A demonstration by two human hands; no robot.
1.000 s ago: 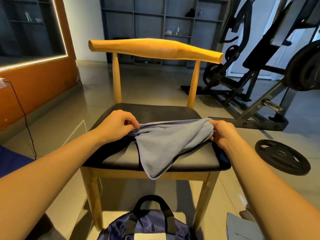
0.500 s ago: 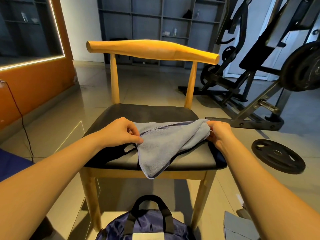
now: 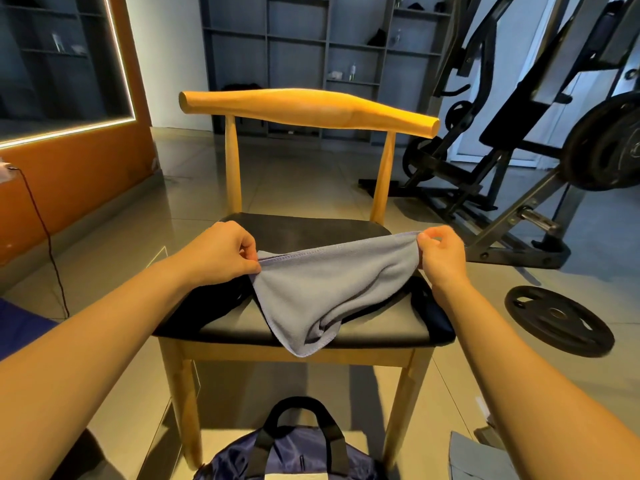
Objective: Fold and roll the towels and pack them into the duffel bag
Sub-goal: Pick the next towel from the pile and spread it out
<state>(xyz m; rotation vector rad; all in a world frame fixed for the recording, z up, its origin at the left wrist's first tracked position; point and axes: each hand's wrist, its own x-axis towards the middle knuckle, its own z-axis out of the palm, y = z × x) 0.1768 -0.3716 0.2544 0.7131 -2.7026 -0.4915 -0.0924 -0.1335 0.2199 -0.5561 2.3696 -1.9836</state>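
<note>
Through the head camera I see the left hand (image 3: 221, 252) and right hand (image 3: 441, 254) each pinching a top corner of the towel (image 3: 329, 285), which sags onto the chair (image 3: 311, 230) seat, the bag (image 3: 294, 455) on the floor before the chair.

The towel (image 3: 322, 289) covers the middle of the chair seat (image 3: 311, 233); bare seat lies at 12 o'clock, and the gap between the back posts (image 3: 232, 168) is open under the top rail (image 3: 304, 107). A gym machine (image 3: 519, 119) crowds 2 o'clock, a weight plate (image 3: 557, 320) lies on the floor (image 3: 114, 258) at 4, the duffel bag (image 3: 298, 448) at 6. Open floor at 9 o'clock.
</note>
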